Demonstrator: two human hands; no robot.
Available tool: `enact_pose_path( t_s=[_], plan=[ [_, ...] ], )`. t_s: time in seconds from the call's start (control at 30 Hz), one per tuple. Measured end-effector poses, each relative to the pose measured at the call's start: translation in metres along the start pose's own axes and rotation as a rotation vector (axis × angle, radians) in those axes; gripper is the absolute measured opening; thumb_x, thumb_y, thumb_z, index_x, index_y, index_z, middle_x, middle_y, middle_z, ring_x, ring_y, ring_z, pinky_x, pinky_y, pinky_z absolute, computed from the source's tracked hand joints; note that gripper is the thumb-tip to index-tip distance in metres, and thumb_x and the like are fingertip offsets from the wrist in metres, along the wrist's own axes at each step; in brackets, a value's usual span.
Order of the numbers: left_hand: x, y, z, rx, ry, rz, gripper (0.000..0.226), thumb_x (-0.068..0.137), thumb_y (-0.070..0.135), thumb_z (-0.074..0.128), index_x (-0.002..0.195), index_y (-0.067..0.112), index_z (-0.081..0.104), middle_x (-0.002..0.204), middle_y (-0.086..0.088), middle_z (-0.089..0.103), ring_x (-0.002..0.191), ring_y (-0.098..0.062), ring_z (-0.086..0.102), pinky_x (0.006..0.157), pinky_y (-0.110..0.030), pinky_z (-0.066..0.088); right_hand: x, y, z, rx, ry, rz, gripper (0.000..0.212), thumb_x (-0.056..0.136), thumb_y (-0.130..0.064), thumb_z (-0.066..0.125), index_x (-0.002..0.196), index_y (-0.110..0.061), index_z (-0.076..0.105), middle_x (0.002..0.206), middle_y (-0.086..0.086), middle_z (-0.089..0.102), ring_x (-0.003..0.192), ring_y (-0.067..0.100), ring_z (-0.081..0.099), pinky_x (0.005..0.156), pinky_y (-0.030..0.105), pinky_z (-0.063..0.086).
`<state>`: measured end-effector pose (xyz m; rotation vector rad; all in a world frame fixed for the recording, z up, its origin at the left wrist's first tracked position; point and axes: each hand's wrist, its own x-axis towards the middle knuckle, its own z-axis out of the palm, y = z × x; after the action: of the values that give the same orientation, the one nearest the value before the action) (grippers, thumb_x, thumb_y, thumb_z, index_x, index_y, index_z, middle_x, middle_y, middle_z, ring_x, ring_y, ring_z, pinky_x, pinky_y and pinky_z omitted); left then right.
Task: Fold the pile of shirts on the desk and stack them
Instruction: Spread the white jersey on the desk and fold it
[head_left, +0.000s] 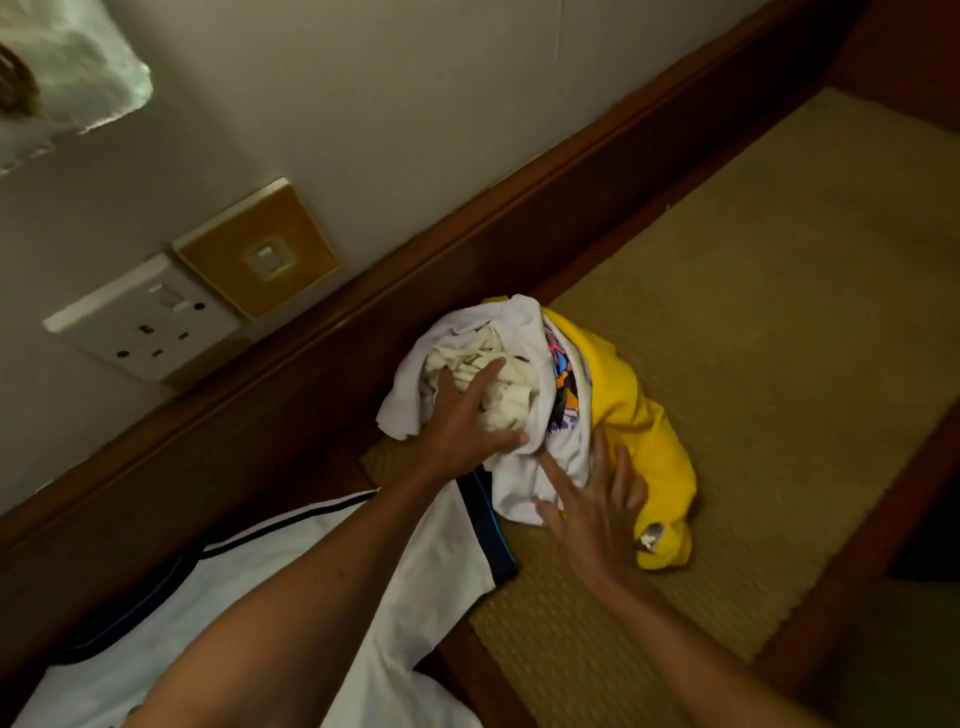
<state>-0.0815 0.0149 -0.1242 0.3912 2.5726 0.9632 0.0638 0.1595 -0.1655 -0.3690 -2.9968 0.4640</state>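
Note:
A bundle of shirts lies on the desk's woven mat (779, 322): a white shirt (519, 483) wrapped round a cream one (498, 384), a colourfully printed shirt (563, 384) and a yellow shirt (639, 415). My left hand (462, 421) rests on top of the white and cream cloth with fingers spread. My right hand (597, 509) presses flat against the bundle's near side, fingers straight, touching white and yellow cloth. A white jersey with dark trim (322, 561) lies spread out on the desk under my left forearm.
The desk's wooden raised edge (467, 244) runs along the wall behind the bundle. A wall socket (140, 322) and a yellow-framed plate (260, 249) sit on the wall above it. Bare mat extends to the right of the bundle.

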Motion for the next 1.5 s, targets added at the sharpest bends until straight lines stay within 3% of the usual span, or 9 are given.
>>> enact_pose_path(
  t_s=[0.17,0.3,0.47,0.67,0.83,1.1,1.27,1.4,1.5],
  plan=[
    [0.046,0.014,-0.013,-0.094,0.006,0.146,0.101,0.059,0.054,0.079,0.147,0.029,0.037,0.153,-0.011,0.026,0.141,-0.022,0.029,0.116,-0.036,0.03,0.07,0.011,0.001,0.009,0.051,0.033,0.072,0.063,-0.035,0.085,0.123,-0.045,0.047,0.138,0.021,0.048,0.119,0.046,0.05,0.084,0.051,0.042],
    [0.035,0.013,-0.036,-0.16,-0.076,0.195,0.076,0.078,0.019,0.079,0.144,0.016,0.043,0.144,-0.003,0.043,0.133,-0.013,0.041,0.106,-0.021,0.037,0.069,0.008,-0.004,0.012,0.093,0.071,0.068,0.071,-0.035,0.081,0.129,-0.045,0.048,0.143,0.021,0.043,0.128,0.047,0.041,0.093,0.057,0.036],
    [-0.038,-0.022,-0.042,-0.019,0.45,0.011,0.024,0.091,0.005,0.058,0.112,0.009,0.068,0.108,-0.006,0.069,0.099,-0.017,0.064,0.086,-0.027,0.051,-0.014,-0.02,-0.01,0.235,0.283,-0.124,0.044,0.089,-0.029,0.054,0.133,-0.027,0.056,0.15,0.016,0.039,0.142,0.035,0.03,0.11,0.049,0.027],
    [-0.064,-0.054,-0.009,0.042,-0.198,-0.19,0.05,0.087,0.028,0.071,0.134,0.017,0.057,0.129,-0.001,0.06,0.118,-0.018,0.056,0.095,-0.024,0.044,-0.084,-0.059,0.018,0.311,-0.149,0.112,0.032,0.078,-0.052,0.065,0.096,-0.025,0.07,0.096,0.001,0.06,0.09,0.024,0.056,0.071,0.04,0.053],
    [-0.045,-0.038,0.008,0.207,0.041,-0.107,0.025,0.093,0.021,0.058,0.115,0.02,0.071,0.113,-0.002,0.07,0.1,-0.019,0.063,0.077,-0.027,0.049,-0.074,-0.055,0.011,0.54,-0.15,0.3,0.026,0.077,-0.022,0.079,0.074,-0.026,0.054,0.085,-0.01,0.042,0.082,0.017,0.051,0.07,0.03,0.04],
    [-0.076,-0.036,0.004,-0.045,0.187,-0.167,0.022,0.094,0.021,0.061,0.114,0.014,0.066,0.102,0.0,0.069,0.094,-0.016,0.064,0.071,-0.021,0.041,-0.059,-0.046,0.006,0.46,-0.232,0.317,0.023,0.086,-0.034,0.068,0.105,-0.024,0.059,0.101,0.0,0.052,0.09,0.019,0.056,0.073,0.034,0.048],
    [-0.188,-0.084,-0.009,0.024,0.445,-0.227,0.029,0.09,0.016,0.062,0.118,0.017,0.065,0.116,0.001,0.066,0.106,-0.017,0.06,0.091,-0.022,0.041,-0.083,-0.06,0.005,0.408,-0.124,-0.068,0.026,0.084,-0.03,0.066,0.109,-0.022,0.062,0.101,0.004,0.054,0.088,0.023,0.055,0.07,0.037,0.05],
    [-0.312,-0.131,0.015,0.101,0.499,-0.469,0.037,0.082,0.031,0.046,0.107,0.018,0.07,0.105,-0.004,0.07,0.097,-0.028,0.064,0.085,-0.031,0.047,-0.13,-0.077,0.011,0.39,-0.316,-0.529,0.019,0.083,-0.035,0.048,0.093,-0.028,0.063,0.097,-0.007,0.06,0.088,0.01,0.053,0.073,0.024,0.043],
    [-0.397,-0.148,0.047,0.17,0.453,-0.675,0.045,0.081,0.043,0.039,0.102,0.02,0.071,0.101,-0.006,0.07,0.093,-0.03,0.065,0.078,-0.036,0.052,-0.174,-0.073,0.02,0.144,-0.447,-0.827,0.016,0.057,-0.033,0.071,0.069,-0.027,0.063,0.089,-0.009,0.054,0.075,0.015,0.06,0.057,0.027,0.046]
  ],
)
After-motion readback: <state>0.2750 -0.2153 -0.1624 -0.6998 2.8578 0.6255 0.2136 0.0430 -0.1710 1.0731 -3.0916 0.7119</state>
